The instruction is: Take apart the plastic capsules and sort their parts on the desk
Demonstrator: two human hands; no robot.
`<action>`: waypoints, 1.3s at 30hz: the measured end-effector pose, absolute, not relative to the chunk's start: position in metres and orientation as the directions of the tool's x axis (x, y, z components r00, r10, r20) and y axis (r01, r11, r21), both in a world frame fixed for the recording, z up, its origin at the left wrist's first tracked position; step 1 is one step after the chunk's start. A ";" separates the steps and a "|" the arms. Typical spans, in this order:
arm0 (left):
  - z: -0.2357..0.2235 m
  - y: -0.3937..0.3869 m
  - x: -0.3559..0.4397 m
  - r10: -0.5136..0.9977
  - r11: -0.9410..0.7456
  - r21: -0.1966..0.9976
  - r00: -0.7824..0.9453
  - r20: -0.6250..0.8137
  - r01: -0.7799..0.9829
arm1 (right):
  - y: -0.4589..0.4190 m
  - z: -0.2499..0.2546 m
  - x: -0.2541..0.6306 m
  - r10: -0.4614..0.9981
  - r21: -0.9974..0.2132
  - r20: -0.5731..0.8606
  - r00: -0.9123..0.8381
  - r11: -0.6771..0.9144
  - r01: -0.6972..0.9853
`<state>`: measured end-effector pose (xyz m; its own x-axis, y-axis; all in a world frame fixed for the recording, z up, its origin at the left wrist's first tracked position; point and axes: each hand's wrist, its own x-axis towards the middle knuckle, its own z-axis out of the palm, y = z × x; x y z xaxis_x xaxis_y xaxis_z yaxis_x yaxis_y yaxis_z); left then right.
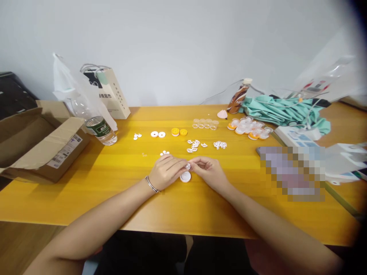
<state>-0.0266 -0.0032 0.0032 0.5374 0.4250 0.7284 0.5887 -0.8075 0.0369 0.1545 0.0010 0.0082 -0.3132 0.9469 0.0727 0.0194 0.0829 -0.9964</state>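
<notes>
My left hand [168, 171] and my right hand [210, 172] meet near the middle of the table. Their fingertips pinch a small white perforated disc [188, 166] from both sides. Just below it lies a round white cap-like part [185, 177], close under the left fingers. More white perforated pieces [195, 144] are scattered beyond my hands, and a tight cluster of similar pieces [220, 144] sits to their right. Small white round parts [164, 152] lie just past my left knuckles. My fingers partly cover the held disc.
Farther back stand white rings [158, 134], yellow caps [179, 132], clear cups [205, 123] and capped clear-and-orange assemblies [250, 128]. A cardboard box [69, 149] and water bottle [102, 130] are left. A brown drink bottle [239, 96], green fabric [286, 110] and a pixelated area occupy the right.
</notes>
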 end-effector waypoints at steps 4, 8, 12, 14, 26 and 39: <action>0.004 -0.003 -0.027 0.439 -0.805 0.048 0.539 0.718 0.591 | 0.002 0.010 0.154 0.939 -0.996 0.085 -0.333 0.091 0.003; 0.005 -0.003 -0.027 0.448 -0.804 0.060 0.537 0.715 0.591 | 0.002 0.009 0.155 0.931 -0.996 0.086 -0.355 0.094 0.007; 0.004 -0.003 -0.028 0.454 -0.804 0.073 0.530 0.716 0.590 | 0.002 0.010 0.156 0.919 -0.991 0.102 -0.381 0.125 0.036; 0.003 -0.003 -0.028 0.455 -0.806 0.078 0.529 0.716 0.587 | 0.002 0.010 0.156 0.910 -0.989 0.109 -0.400 0.138 0.044; 0.003 -0.003 -0.029 0.472 -0.823 0.148 0.517 0.714 0.548 | 0.004 0.010 0.161 0.877 -0.954 0.171 -0.449 0.262 0.148; 0.004 -0.004 -0.027 0.471 -0.837 0.186 0.506 0.722 0.514 | 0.003 0.009 0.162 0.844 -0.774 0.339 -0.417 0.502 0.387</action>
<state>-0.0268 -0.0044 0.0043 0.5059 0.4714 0.7224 0.5144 -0.8371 0.1860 0.1620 0.0027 0.0087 -0.4169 0.8435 0.3386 0.3869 0.5018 -0.7736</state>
